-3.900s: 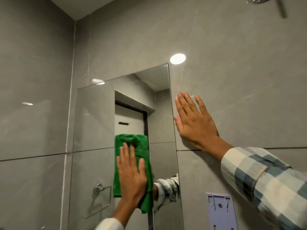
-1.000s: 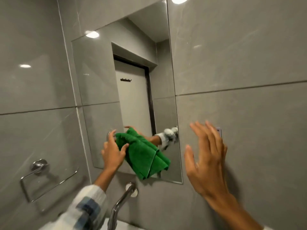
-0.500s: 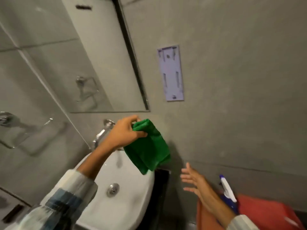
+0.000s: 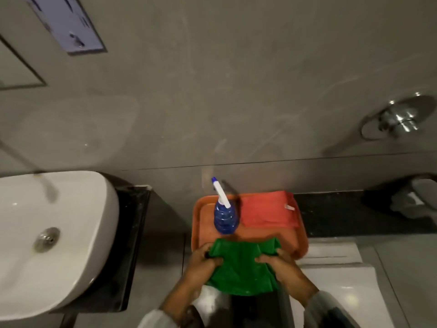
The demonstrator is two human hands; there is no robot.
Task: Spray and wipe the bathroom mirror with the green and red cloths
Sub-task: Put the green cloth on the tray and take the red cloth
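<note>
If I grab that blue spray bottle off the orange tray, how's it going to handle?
The spray bottle stands tall and narrow on the orange tray, so a sideways nudge would probably tip it. Its ribbed body should give some grip. How full it is can't be told, so its weight is uncertain.

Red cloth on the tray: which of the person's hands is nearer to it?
Right. The right hand grips the green cloth just below the red cloth; the left hand is farther left.
</note>
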